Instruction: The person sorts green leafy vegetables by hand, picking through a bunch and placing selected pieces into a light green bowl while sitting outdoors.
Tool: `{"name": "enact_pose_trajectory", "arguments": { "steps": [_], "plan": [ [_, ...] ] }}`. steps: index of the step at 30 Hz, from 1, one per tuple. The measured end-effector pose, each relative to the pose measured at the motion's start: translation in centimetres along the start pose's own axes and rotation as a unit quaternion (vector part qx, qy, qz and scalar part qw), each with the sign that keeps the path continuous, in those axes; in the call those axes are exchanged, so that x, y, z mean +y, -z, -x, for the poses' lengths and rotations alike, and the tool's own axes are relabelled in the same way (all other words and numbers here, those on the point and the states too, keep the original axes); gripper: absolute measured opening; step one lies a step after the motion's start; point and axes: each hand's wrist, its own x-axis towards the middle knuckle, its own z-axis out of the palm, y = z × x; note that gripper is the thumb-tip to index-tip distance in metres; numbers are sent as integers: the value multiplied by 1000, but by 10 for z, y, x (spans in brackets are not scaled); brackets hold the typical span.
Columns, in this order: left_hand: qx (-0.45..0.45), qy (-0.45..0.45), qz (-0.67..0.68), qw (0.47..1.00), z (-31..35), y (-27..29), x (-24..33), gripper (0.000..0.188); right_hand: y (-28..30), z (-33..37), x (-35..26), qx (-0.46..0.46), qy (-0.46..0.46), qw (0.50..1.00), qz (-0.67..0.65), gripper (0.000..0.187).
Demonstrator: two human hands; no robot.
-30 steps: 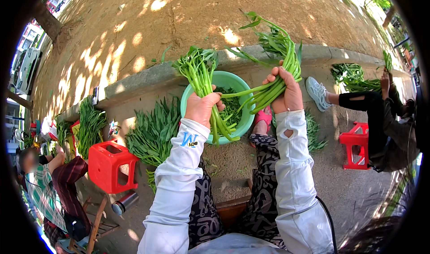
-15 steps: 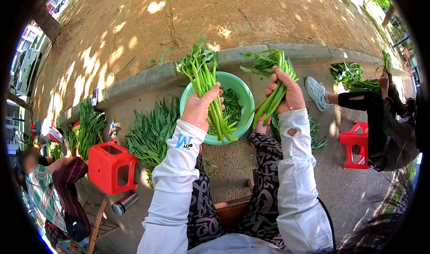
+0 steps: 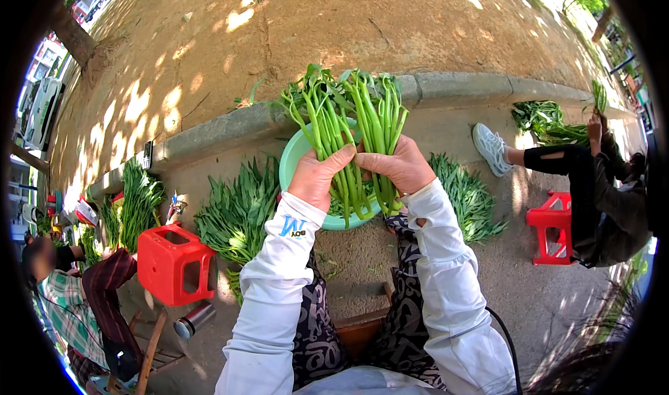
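My left hand (image 3: 317, 177) is closed round a bunch of long green leafy-vegetable stems (image 3: 322, 120), leaves at the far end. A second bunch of the same stems (image 3: 374, 120) is gripped by my right hand (image 3: 398, 165). Both bunches lean together side by side, and my thumbs meet between them. Below them sits a light green plastic basin (image 3: 287, 159), partly hidden by the stems and hands; bits of green show inside it. A heap of leafy greens (image 3: 239, 203) lies left of the basin, and another heap (image 3: 468, 200) lies to its right.
A red plastic stool (image 3: 175, 266) and a metal flask (image 3: 195, 320) stand at left, near a seated person (image 3: 70, 304). Another red stool (image 3: 552, 228) is at right, by a person holding greens (image 3: 599, 99). A stone kerb (image 3: 463, 88) runs behind the basin.
My right hand has moved left with its bunch, bringing it against the one in my left hand. The right-hand stems now stand more upright, and the heap at right is more exposed.
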Motion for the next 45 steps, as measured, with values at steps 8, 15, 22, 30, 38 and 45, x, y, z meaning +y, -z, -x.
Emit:
{"name": "enact_pose_trajectory", "arguments": {
  "steps": [8, 15, 22, 30, 38, 45],
  "plan": [
    [29, -34, -90, 995, 3, 2, 1, 30, -1, 2, -12, -15, -10, 997, 76, 33],
    [29, -60, -170, 983, 3, -2, 0, 35, 4, 2, -9, -9, -2, 997, 80, 24],
    [53, 6, -83, 995, 6, -4, 3, 29, 9, 6, -17, 19, -30, 999, 33, 25],
    [65, -30, -161, 984, 5, -1, 4, 29, 16, 1, -10, 38, -30, 998, 43, 19],
    [200, -66, -124, 970, 1, 16, 11, 36, 55, 3, -21, 139, -32, 963, -228, 21],
    [145, -49, -49, 987, 3, 12, 11, 34, 68, 4, -20, 178, -7, 925, -335, 17]
  ]
}}
